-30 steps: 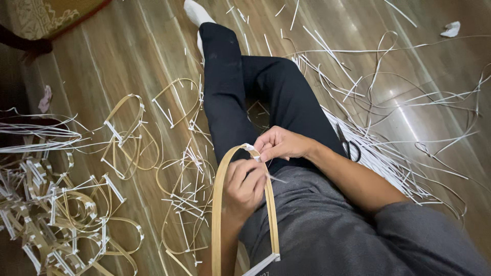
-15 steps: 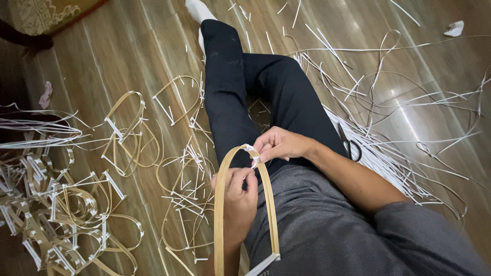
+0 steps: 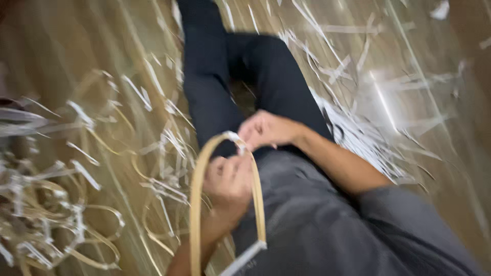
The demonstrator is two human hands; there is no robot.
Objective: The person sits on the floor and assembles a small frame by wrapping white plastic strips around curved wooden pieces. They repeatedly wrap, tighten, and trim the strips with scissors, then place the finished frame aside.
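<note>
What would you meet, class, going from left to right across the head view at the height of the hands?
Pile of looped strips → scattered strips on the wooden floor → bent bamboo strip → left hand → right hand → white shavings.

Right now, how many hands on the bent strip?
2. The right hand pinches the top of the strip, at its bend. The left hand grips just below, inside the loop. Motion blur hides the fingertips; no other hands show.
</note>
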